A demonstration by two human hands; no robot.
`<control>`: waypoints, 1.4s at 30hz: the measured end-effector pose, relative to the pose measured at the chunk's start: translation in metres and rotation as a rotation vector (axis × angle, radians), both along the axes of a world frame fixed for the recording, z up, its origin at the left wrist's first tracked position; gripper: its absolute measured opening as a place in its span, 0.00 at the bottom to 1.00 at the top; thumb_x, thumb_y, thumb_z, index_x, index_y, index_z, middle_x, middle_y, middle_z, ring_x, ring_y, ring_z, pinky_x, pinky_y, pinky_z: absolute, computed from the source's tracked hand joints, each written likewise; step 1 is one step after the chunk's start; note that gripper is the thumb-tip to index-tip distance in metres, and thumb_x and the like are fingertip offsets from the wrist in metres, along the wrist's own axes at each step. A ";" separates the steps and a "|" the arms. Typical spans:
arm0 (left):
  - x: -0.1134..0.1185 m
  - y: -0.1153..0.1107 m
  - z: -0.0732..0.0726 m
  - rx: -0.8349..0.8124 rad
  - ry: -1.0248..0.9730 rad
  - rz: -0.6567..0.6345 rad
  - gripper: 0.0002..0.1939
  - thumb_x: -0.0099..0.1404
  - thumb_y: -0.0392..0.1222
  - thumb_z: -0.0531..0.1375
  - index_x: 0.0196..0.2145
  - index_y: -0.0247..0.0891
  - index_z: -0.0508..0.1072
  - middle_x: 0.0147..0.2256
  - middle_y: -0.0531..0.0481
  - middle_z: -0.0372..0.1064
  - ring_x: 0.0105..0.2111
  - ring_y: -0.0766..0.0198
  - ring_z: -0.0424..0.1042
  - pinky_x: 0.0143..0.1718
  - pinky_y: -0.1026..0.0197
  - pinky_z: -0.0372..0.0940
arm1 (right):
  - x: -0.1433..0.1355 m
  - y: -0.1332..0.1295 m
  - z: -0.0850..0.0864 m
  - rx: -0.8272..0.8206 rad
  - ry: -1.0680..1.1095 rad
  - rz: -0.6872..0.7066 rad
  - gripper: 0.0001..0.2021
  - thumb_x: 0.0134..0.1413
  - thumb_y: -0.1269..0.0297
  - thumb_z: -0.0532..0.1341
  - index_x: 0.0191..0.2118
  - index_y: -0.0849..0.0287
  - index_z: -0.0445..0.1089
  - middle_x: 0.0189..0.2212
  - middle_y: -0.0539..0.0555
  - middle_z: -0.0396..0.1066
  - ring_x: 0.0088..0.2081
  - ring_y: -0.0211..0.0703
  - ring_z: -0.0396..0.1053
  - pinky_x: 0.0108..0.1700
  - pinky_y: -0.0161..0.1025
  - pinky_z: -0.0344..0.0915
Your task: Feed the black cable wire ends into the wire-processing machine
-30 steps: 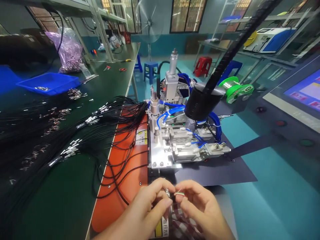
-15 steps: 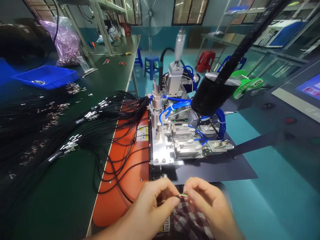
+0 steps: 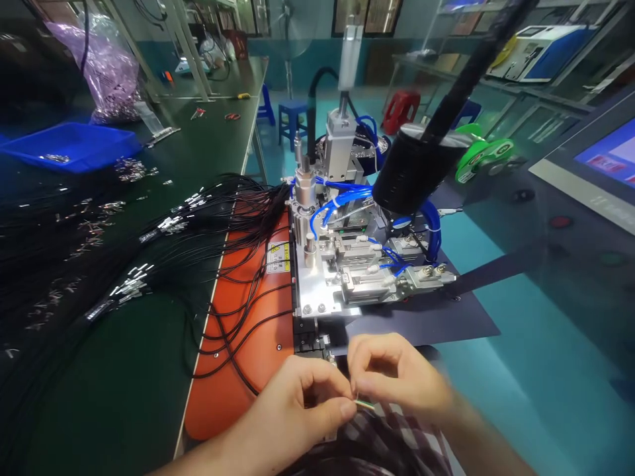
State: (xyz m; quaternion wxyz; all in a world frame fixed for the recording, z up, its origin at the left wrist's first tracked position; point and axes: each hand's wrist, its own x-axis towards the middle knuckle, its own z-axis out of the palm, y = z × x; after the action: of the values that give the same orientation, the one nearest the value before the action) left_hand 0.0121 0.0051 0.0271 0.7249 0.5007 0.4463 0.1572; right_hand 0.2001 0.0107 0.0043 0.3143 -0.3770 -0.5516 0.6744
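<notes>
My left hand [image 3: 310,403] is closed in a pinch on the end of a thin black cable, most of it hidden by my fingers. Small coloured wires [image 3: 366,404], one green and one pale, stick out to the right past my thumb tip. My right hand [image 3: 394,377] is just above and to the right, thumb and forefinger pinched on what looks like one thin wire of that cable. Its fingertips almost touch those of my left hand. Beyond both hands stands a metal machine [image 3: 317,291] with small cylinders and blue air tubes [image 3: 347,197].
Black cables [image 3: 238,330] run over the orange plate [image 3: 238,403] to the machine. Bundles with silvery ends [image 3: 131,284] lie on the green bench [image 3: 149,363], near a blue tray [image 3: 74,149]. A black lamp [image 3: 411,175] hangs over the machine; a screen panel [image 3: 605,165] stands right.
My right hand has shifted up and left, closer over my left fingertips, and the coloured wires now show free below it. The view has tilted slightly down and moved right.
</notes>
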 end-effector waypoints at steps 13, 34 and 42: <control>0.003 0.003 -0.011 -0.232 -0.137 0.311 0.08 0.54 0.39 0.61 0.24 0.35 0.65 0.14 0.57 0.62 0.12 0.75 0.56 0.13 0.71 0.43 | -0.009 0.006 0.012 0.311 -0.397 -0.205 0.07 0.57 0.67 0.58 0.28 0.56 0.70 0.26 0.50 0.70 0.27 0.41 0.65 0.30 0.36 0.59; -0.003 0.003 -0.014 -0.242 -0.271 0.391 0.08 0.58 0.41 0.61 0.28 0.36 0.65 0.12 0.61 0.54 0.13 0.76 0.49 0.16 0.71 0.41 | -0.035 -0.016 -0.021 -0.097 0.073 -0.321 0.10 0.56 0.62 0.60 0.27 0.58 0.64 0.21 0.45 0.56 0.22 0.35 0.52 0.25 0.33 0.51; -0.007 0.009 -0.013 -0.329 -0.191 0.234 0.07 0.55 0.38 0.62 0.27 0.35 0.66 0.15 0.61 0.54 0.13 0.76 0.50 0.14 0.69 0.40 | -0.017 0.004 -0.011 0.248 -0.082 -0.100 0.08 0.57 0.68 0.57 0.27 0.58 0.65 0.26 0.49 0.62 0.29 0.41 0.60 0.31 0.37 0.57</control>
State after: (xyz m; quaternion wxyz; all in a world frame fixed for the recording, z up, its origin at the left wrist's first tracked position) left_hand 0.0048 0.0141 0.0143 0.8127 0.3032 0.4502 0.2120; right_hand 0.1833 0.0145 -0.0067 0.3690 -0.3896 -0.6238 0.5682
